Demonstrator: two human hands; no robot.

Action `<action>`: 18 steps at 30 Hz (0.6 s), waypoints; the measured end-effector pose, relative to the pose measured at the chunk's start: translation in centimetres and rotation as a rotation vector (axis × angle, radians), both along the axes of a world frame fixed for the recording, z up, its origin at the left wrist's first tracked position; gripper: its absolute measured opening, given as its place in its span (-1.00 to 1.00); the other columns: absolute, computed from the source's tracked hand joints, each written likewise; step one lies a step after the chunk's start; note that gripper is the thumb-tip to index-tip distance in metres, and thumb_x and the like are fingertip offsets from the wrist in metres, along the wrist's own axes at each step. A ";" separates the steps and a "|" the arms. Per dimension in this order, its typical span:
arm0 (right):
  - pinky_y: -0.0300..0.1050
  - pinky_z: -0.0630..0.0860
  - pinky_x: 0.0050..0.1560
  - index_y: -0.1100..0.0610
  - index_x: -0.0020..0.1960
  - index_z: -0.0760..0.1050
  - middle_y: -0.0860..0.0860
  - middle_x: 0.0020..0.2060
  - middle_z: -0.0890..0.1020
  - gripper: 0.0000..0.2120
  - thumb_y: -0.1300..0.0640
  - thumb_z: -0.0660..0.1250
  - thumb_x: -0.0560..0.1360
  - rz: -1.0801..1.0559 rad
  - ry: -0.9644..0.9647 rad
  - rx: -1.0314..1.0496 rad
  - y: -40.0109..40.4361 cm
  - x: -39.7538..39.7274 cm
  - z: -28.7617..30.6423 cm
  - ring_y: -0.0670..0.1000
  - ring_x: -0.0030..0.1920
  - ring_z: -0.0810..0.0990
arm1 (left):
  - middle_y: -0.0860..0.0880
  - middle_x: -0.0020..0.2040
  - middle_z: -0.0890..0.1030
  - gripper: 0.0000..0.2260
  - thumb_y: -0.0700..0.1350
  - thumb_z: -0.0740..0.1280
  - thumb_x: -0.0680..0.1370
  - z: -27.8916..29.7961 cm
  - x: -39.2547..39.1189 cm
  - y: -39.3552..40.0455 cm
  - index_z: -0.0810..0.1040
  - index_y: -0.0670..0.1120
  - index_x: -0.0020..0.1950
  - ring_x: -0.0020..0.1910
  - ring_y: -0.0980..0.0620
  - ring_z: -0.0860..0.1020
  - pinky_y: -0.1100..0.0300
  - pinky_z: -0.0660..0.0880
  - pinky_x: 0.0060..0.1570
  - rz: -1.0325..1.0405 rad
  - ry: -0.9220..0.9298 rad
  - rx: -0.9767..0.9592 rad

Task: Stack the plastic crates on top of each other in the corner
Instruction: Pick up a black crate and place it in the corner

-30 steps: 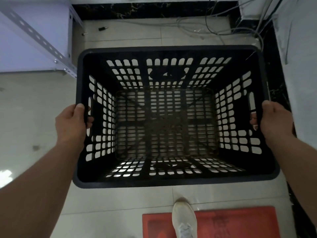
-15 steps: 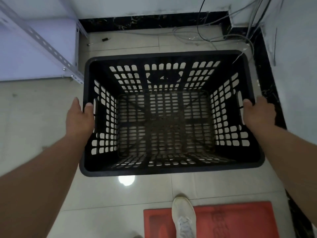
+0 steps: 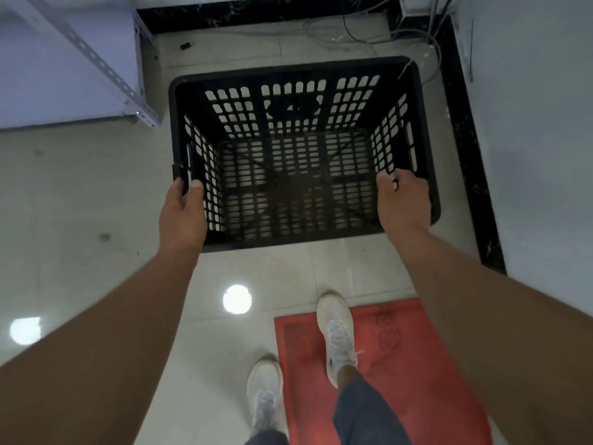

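Note:
One black plastic crate [image 3: 288, 71] with slotted walls and floor sits low over the tiled floor in the corner, open side up and empty. My left hand [image 3: 183, 213] pinches its left rim, thumb inside and fingers outside. On the opposite rim my right hand [image 3: 402, 200] is closed over the edge near the front corner. I cannot tell whether the crate's base touches the floor. No second crate is in view.
A grey metal shelf upright [image 3: 141, 114] stands just left of the crate. Loose cables [image 3: 369, 35] lie behind it. A black skirting [image 3: 465, 155] and white wall run along the right. My shoes stand by a red mat [image 3: 401, 364].
The crate has gone down and away from me toward the corner. My hands slid back along its side rims toward the near corners.

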State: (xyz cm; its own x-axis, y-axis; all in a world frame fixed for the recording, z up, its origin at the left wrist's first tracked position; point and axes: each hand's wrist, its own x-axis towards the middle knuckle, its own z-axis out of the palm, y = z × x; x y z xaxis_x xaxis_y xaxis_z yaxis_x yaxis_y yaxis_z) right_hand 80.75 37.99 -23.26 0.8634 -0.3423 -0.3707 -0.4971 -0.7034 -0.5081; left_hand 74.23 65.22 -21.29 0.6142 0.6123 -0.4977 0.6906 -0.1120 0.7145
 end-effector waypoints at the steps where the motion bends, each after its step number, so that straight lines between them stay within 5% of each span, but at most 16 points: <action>1: 0.08 0.42 0.26 0.22 0.35 0.42 0.20 0.27 0.49 -0.48 -0.13 0.10 0.59 -0.003 0.007 0.029 0.2 -1.0 0.4 0.19 0.26 0.47 | -0.06 0.44 0.40 -0.51 0.09 0.12 0.60 0.7 -0.7 -0.1 0.27 -0.05 0.50 0.39 -0.02 0.38 0.00 0.27 0.41 -0.009 0.005 -0.013; 6: -0.05 0.42 0.14 0.25 0.32 0.45 0.21 0.25 0.52 -0.48 -0.13 0.07 0.60 -0.075 0.022 0.053 1.3 -7.3 3.4 0.18 0.21 0.51 | -0.06 0.39 0.44 -0.56 0.08 0.08 0.63 3.5 -5.0 -1.2 0.32 -0.05 0.46 0.36 -0.01 0.40 0.07 0.27 0.40 -0.122 0.005 -0.048; 13: -0.09 0.35 0.28 0.17 0.41 0.38 0.13 0.33 0.47 -0.50 -0.12 0.08 0.61 -0.235 0.044 0.134 1.7 -15.9 6.0 0.10 0.28 0.47 | -0.07 0.37 0.46 -0.54 0.15 0.11 0.59 5.8 -10.6 -3.1 0.34 -0.01 0.45 0.34 -0.05 0.42 -0.08 0.33 0.36 -0.275 0.064 -0.154; 18: -0.13 0.37 0.08 0.25 0.27 0.49 0.22 0.18 0.56 -0.50 -0.10 0.05 0.62 -0.356 0.098 0.147 -0.1 -22.7 7.4 0.16 0.16 0.52 | -0.14 0.31 0.49 -0.57 0.07 0.14 0.61 6.8 -14.8 -5.9 0.35 -0.09 0.43 0.25 -0.10 0.49 -0.04 0.41 0.28 -0.359 0.147 -0.274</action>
